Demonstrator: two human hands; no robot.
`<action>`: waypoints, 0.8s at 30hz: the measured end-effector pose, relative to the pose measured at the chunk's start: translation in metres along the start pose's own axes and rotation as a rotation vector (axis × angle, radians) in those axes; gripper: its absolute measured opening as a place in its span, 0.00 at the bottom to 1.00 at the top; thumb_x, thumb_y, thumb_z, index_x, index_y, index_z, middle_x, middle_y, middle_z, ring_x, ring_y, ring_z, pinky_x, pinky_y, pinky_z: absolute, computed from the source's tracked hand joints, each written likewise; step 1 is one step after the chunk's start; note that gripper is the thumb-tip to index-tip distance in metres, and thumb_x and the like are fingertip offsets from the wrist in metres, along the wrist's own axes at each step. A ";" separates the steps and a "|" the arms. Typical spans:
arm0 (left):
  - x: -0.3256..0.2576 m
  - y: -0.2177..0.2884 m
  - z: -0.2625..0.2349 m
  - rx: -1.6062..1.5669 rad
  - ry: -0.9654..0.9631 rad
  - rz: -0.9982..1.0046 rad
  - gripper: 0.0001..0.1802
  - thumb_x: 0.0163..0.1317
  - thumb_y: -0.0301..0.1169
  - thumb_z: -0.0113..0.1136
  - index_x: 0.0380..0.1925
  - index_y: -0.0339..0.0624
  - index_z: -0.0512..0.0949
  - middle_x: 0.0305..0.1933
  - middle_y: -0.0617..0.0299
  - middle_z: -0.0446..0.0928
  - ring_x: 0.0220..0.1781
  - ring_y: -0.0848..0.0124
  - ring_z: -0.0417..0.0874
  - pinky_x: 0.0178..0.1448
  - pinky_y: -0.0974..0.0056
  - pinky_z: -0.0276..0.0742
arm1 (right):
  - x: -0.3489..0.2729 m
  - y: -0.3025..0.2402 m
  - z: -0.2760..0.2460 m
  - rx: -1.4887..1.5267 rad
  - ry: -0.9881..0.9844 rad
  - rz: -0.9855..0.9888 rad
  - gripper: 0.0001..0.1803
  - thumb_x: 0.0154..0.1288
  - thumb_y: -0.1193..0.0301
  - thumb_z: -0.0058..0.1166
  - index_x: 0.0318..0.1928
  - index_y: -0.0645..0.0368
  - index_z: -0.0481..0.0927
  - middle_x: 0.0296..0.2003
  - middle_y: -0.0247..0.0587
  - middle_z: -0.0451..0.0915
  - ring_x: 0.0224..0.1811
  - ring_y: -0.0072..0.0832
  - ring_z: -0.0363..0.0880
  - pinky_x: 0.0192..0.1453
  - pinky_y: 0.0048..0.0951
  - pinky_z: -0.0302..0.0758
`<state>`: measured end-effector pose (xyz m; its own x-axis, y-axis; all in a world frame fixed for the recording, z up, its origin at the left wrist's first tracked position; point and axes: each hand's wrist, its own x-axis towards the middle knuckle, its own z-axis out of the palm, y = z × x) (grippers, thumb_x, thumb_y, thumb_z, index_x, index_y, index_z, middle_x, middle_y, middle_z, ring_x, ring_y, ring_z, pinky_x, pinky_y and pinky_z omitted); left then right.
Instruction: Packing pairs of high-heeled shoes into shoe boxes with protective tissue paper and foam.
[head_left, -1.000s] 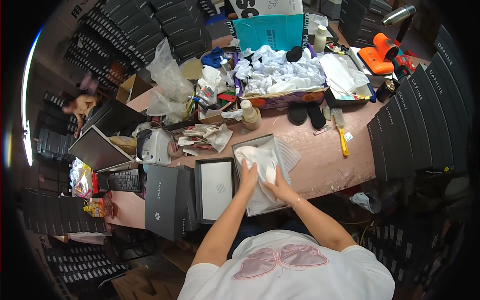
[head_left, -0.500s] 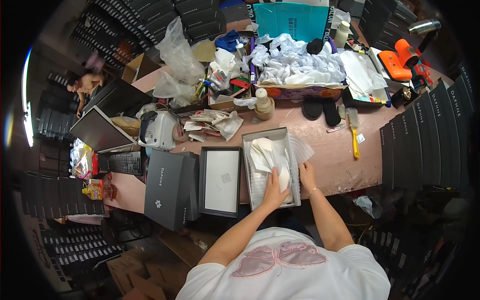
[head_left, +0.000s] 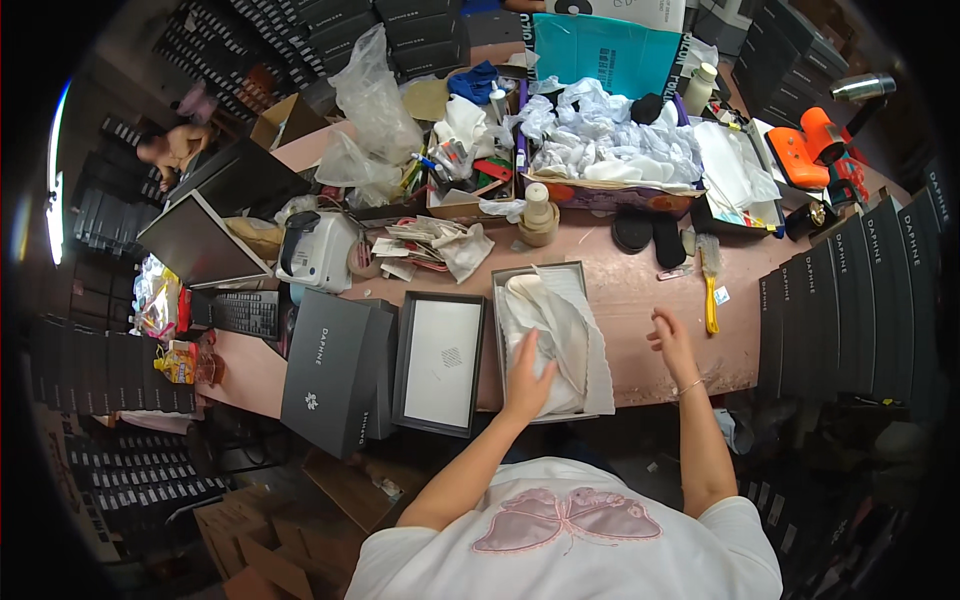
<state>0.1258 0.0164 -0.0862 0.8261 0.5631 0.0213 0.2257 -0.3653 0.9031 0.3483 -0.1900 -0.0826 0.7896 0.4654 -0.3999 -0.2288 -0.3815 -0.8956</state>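
Note:
A grey shoe box [head_left: 497, 341] stands near the table's front edge with a white foam sheet [head_left: 597, 372] folded out over its right side. Inside lies a white wrapping [head_left: 535, 305]; what it covers is hidden. My left hand [head_left: 527, 380] rests on this wrapping, its thumb and fingers spread. To the right of the box my right hand [head_left: 675, 343] hovers over the table, empty, with loosely curled fingers apart. Directly left of the box lies a dark box lid [head_left: 440, 362], its white inner face up.
Dark closed shoe boxes [head_left: 335, 365] stand farther left, by a keyboard [head_left: 247, 312] and label printer [head_left: 320, 252]. Behind are a cream bottle [head_left: 538, 215] and a carton of crumpled white paper [head_left: 610, 130]. Right: a yellow-handled brush [head_left: 711, 300] and stacked boxes [head_left: 850, 290]. Another person [head_left: 175, 148] is far left.
My right hand has let go of the foam sheet and moved right, away from the box. The sheet's side now lies folded over the box's right edge. My left hand has shifted slightly left.

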 end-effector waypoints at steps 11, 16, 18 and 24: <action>-0.075 -0.005 -0.131 0.369 0.048 -0.316 0.14 0.61 0.31 0.59 0.40 0.30 0.71 0.34 0.47 0.78 0.36 0.52 0.80 0.43 0.58 0.75 | -0.060 -0.028 0.161 -0.874 -0.421 -0.697 0.36 0.61 0.54 0.57 0.65 0.58 0.64 0.63 0.55 0.66 0.70 0.50 0.55 0.73 0.55 0.47; -0.088 0.112 -0.128 -0.881 -0.132 -0.307 0.16 0.67 0.31 0.56 0.51 0.34 0.72 0.49 0.59 0.77 0.50 0.71 0.78 0.55 0.66 0.72 | -0.070 -0.054 0.092 -0.082 -0.305 -0.491 0.32 0.68 0.56 0.50 0.65 0.63 0.63 0.63 0.53 0.67 0.69 0.42 0.60 0.70 0.42 0.57; -0.074 0.105 -0.080 -1.096 -0.220 -0.400 0.20 0.67 0.34 0.57 0.54 0.33 0.71 0.55 0.56 0.74 0.57 0.68 0.75 0.61 0.65 0.69 | -0.071 -0.064 0.069 0.177 -0.252 -0.279 0.31 0.70 0.56 0.48 0.64 0.65 0.65 0.59 0.52 0.71 0.63 0.36 0.68 0.64 0.35 0.64; -0.052 0.012 -0.031 0.093 0.181 -0.119 0.32 0.62 0.41 0.60 0.60 0.31 0.66 0.64 0.38 0.62 0.66 0.51 0.66 0.67 0.56 0.62 | -0.047 -0.014 0.077 -0.163 -0.099 -0.070 0.27 0.67 0.54 0.51 0.53 0.67 0.76 0.42 0.55 0.81 0.43 0.35 0.81 0.50 0.34 0.75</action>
<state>0.0696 0.0055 -0.0629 0.6864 0.7272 0.0010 0.3698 -0.3503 0.8606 0.2706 -0.1447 -0.0665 0.7390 0.5684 -0.3617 -0.0733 -0.4659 -0.8818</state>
